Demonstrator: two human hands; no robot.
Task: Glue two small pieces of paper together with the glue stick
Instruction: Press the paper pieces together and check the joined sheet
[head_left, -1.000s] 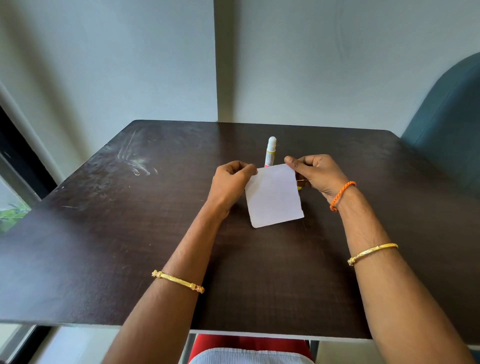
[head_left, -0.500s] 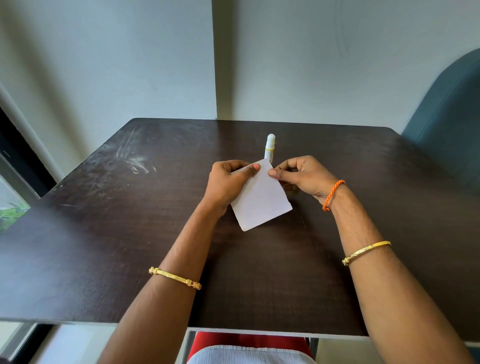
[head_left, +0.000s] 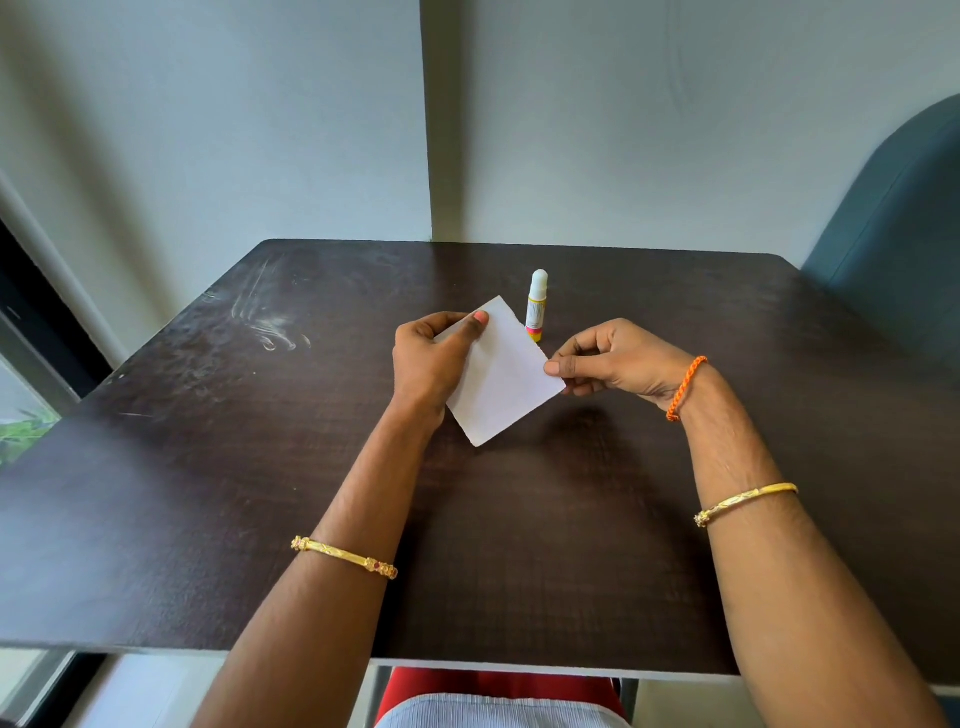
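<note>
both hands (head_left: 431, 358) pinching white paper (head_left: 501, 379), second piece indiscernible, glue stick (head_left: 536, 306) upright

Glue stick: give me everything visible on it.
The glue stick stands upright on the dark table, past the paper and between the two hands. It looks plastic: white rounded cap on, pale body with a yellow band under the cap, pink and yellow at the base. Print too small to read. No hand touches it.

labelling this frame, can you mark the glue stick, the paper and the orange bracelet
glue stick (head_left: 536, 307): head view, middle of its barrel
paper (head_left: 503, 375): head view, centre of the white sheet
orange bracelet (head_left: 687, 386): head view, braided cord on the wrist
</note>
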